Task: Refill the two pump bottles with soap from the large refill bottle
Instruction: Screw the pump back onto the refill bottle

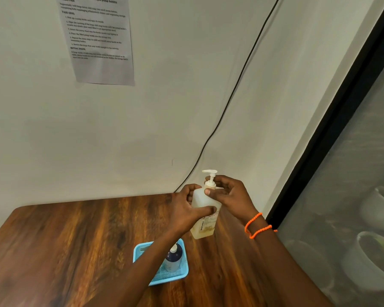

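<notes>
While the left hand [186, 209] wraps around the body of the clear pump bottle [205, 214], thumb across the front just above the label, the right hand [228, 196] is up at the neck with its fingers pinched on the white collar right under the pump head [210, 173]. So both hands are closed on the same bottle, held up off the wooden tabletop [64, 240] near its far right corner, close to the wall. Bottle looks mostly empty, just a yellowish bit at the bottom. It's tilted a little, pump nozzle pointing left.

Closer to the front edge sits a light blue tray [184, 272], and standing in it is a second pump bottle [174, 258], dark blue with a white top, partly hidden behind the left forearm. Can't see a big refill bottle anywhere in view.

Orange bracelets [256, 226] on the right wrist. A printed instruction sheet [98, 41] is stuck on the wall, and a black cable [231, 96] runs down toward the table's back edge.
</notes>
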